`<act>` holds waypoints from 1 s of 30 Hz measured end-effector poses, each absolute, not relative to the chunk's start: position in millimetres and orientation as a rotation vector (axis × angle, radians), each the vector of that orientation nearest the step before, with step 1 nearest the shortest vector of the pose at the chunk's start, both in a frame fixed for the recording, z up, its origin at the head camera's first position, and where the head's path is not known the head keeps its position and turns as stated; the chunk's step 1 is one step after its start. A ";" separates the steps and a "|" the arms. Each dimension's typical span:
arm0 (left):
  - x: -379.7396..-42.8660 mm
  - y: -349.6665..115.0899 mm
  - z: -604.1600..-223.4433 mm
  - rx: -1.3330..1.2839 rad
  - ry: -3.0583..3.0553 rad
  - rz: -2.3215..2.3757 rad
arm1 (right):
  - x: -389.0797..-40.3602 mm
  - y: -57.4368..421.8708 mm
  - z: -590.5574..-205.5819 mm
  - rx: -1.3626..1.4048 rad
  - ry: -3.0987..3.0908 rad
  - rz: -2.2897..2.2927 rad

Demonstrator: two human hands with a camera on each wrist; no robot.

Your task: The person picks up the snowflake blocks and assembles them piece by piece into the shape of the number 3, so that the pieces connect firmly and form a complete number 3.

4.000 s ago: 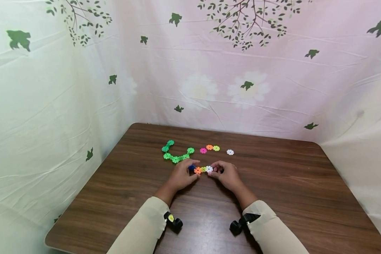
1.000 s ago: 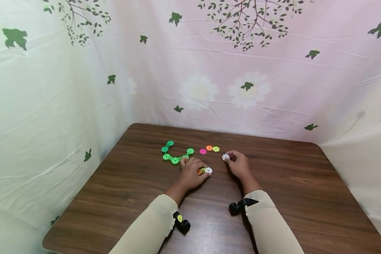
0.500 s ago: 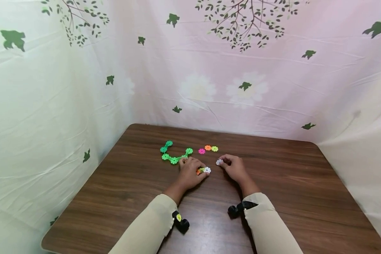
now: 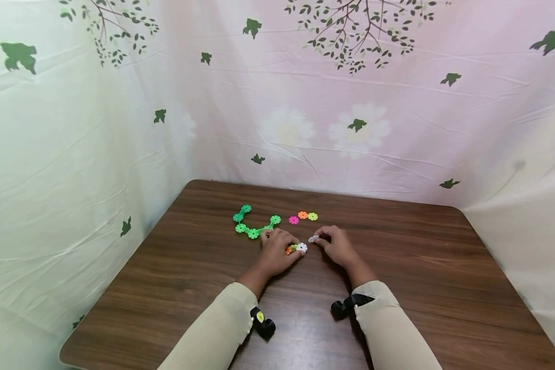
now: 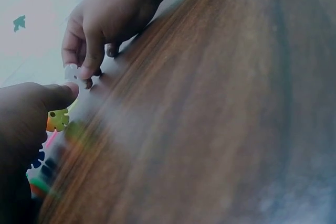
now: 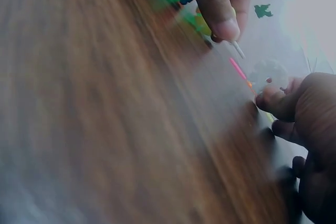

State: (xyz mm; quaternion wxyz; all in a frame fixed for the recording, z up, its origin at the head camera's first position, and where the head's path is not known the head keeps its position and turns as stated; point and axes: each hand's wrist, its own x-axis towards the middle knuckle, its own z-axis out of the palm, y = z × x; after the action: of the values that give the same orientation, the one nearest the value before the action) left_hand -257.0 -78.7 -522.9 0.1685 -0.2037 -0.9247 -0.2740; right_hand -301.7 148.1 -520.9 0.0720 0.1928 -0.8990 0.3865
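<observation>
In the head view my left hand [image 4: 277, 252] grips a short chain of flower-shaped plastic discs. Its white end disc [image 4: 301, 247] shows by the thumb, with yellow and orange ones behind. The left wrist view also gives a yellow disc [image 5: 59, 120] and a dark blue disc [image 5: 37, 159] under that hand. To the right, my right hand [image 4: 339, 247] pinches a loose white flower disc [image 4: 313, 239] between thumb and fingers, tilted nearly edge-on. A small gap parts it from the chain's white end in the head view.
A curved chain of green flower discs [image 4: 253, 234] lies just beyond the left hand, partly hidden by its fingers. Farther back on the brown wooden table [image 4: 421, 267] are pink [image 4: 294, 220], orange [image 4: 302, 215] and yellow [image 4: 313, 217] discs. Patterned cloth [image 4: 277, 103] hangs behind the table.
My right hand let go of the chain's end, picked up the loose white disc and brought it left, turning it edge-on. My left hand shifted its grip along the chain.
</observation>
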 end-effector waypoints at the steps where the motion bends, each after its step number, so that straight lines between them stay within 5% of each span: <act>1: -256.9 -78.9 -522.9 -0.580 -2.628 -0.786 | -301.6 147.3 -521.3 0.589 -2.708 1.145; 30: -256.2 -78.6 -519.8 -0.565 -2.682 -0.779 | -301.5 132.8 -515.3 0.719 -2.760 1.115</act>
State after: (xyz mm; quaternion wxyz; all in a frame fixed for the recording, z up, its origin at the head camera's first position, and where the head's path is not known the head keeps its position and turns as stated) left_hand -256.2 -78.6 -519.8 0.1457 -0.1960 -0.9312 -0.2704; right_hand -301.5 132.8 -515.3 0.0397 0.2346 -0.9006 0.3638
